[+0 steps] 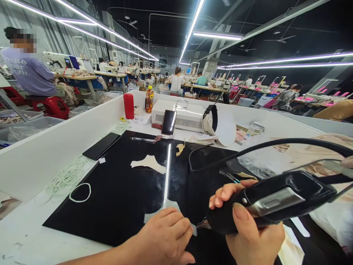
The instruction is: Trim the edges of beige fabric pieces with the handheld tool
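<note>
My left hand (168, 235) presses its bent, joined fingers onto a pale grey-blue cut piece (172, 204), which it partly covers. That piece lies on a shiny black board (116, 198). In my right hand (248, 228) is a black corded hand tool (275, 202) with a silver panel, thumb and fingers wrapped round its body. Its narrow metal tip (204, 223) points left and comes up to the right end of the piece, beside my left fingers; whether it touches cannot be made out. A cream cut piece (149, 163) lies farther up the board.
A pale elastic loop (79, 192), black phone (101, 145), pen (142, 140) and tweezers (231, 176) lie around. Behind stand a vented white box (179, 116), another phone (168, 122), bottle (149, 99) and red container (128, 106). The tool's cable (261, 144) arches right. White walls edge the table.
</note>
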`<state>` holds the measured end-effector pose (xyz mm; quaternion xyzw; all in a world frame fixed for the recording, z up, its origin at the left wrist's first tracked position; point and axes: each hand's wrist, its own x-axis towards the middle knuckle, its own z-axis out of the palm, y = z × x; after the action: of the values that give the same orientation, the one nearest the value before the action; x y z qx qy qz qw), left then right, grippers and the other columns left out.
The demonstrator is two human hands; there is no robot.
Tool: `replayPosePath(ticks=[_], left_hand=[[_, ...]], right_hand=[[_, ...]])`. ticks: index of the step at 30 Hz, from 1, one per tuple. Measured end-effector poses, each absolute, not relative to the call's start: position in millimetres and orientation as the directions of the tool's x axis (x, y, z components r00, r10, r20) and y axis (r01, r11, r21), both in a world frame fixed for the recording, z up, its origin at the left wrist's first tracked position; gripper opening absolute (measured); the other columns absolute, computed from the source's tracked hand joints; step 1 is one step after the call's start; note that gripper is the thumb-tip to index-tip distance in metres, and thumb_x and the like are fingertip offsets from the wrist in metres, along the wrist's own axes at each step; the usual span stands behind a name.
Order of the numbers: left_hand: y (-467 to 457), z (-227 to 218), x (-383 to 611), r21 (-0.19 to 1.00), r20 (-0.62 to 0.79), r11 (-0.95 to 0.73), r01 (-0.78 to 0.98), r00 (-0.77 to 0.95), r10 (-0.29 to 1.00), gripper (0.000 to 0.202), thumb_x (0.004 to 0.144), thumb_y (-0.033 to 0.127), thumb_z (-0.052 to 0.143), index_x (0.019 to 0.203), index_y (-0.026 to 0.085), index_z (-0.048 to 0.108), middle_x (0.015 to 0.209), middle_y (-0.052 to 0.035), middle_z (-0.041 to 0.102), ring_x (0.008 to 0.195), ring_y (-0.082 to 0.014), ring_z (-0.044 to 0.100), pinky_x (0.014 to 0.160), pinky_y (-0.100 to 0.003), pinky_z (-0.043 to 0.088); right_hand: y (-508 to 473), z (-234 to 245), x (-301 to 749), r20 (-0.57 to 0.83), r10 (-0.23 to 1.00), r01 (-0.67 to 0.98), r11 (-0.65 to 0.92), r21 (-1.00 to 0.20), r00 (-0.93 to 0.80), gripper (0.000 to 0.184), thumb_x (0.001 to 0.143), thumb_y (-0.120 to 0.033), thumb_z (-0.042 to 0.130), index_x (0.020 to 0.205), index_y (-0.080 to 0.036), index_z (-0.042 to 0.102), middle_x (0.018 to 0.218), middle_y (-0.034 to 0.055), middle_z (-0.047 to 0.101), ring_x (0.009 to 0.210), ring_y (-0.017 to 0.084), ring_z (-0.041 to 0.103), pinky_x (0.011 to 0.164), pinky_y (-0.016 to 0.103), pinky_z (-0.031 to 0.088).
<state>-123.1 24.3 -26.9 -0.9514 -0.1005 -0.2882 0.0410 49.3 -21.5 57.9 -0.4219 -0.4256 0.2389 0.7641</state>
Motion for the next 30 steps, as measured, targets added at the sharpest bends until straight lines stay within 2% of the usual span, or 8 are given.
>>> replayPosePath(ticks=[12,18,21,24,26,30], left_hand=[[22,-24,-124,-0.014,0.515,-0.975,0.223,0.837,0.184,0.050,0.097,0.056,0.067,0.117,0.010,0.063,0.103,-0.0038,0.070,0.095,-0.0183,0.066,0.099,-0.033,0.050],[23,-26,-124,0.020,0.502,-0.977,0.212,0.843,0.193,0.047,0.100,0.054,0.062,0.118,0.010,0.063,0.103,-0.0046,0.071,0.096,-0.0190,0.067,0.100,-0.033,0.049],[22,-17,-127,0.077,0.504,-0.975,0.207,0.836,0.217,0.044,0.099,0.051,0.065,0.117,0.011,0.063,0.107,-0.0045,0.072,0.097,-0.0201,0.067,0.099,-0.034,0.051],[24,0,-141,0.160,0.465,-0.960,0.229,0.841,0.278,0.037,0.101,0.044,0.065,0.122,0.013,0.063,0.117,-0.0054,0.072,0.108,-0.0212,0.066,0.105,-0.035,0.049],[29,12,-158,0.223,0.425,-0.937,0.267,0.839,0.340,0.033,0.102,0.037,0.064,0.127,0.014,0.061,0.122,-0.0064,0.071,0.112,-0.0210,0.066,0.109,-0.036,0.047],[41,22,-198,0.356,0.304,-0.841,0.407,0.801,0.516,0.036,0.096,0.027,0.072,0.130,0.017,0.063,0.126,-0.0072,0.069,0.118,-0.0236,0.064,0.105,-0.038,0.053]], right_hand=[[-32,61,51,0.440,0.737,-0.023,0.525,-0.851,0.513,0.029,0.088,-0.036,0.076,0.111,-0.030,0.060,0.078,-0.0027,0.061,0.064,0.016,0.059,0.058,0.033,0.059],[-31,57,48,0.445,0.740,0.005,0.513,-0.859,0.505,0.025,0.091,-0.033,0.072,0.112,-0.031,0.058,0.078,-0.0031,0.061,0.064,0.015,0.060,0.059,0.031,0.060],[-31,57,49,0.440,0.747,0.000,0.508,-0.861,0.498,0.025,0.091,-0.032,0.072,0.113,-0.031,0.058,0.079,-0.0028,0.062,0.065,0.015,0.060,0.060,0.032,0.060],[-32,59,52,0.438,0.755,-0.005,0.504,-0.864,0.489,0.028,0.090,-0.034,0.074,0.112,-0.031,0.058,0.079,-0.0024,0.062,0.066,0.016,0.061,0.061,0.034,0.060],[-32,62,53,0.431,0.760,-0.004,0.495,-0.869,0.486,0.028,0.089,-0.035,0.076,0.111,-0.031,0.059,0.079,-0.0016,0.062,0.067,0.017,0.061,0.061,0.035,0.060],[-30,66,44,0.413,0.751,-0.003,0.483,-0.875,0.514,0.039,0.082,-0.032,0.083,0.114,-0.030,0.061,0.080,-0.0004,0.063,0.071,0.020,0.064,0.064,0.038,0.062]])
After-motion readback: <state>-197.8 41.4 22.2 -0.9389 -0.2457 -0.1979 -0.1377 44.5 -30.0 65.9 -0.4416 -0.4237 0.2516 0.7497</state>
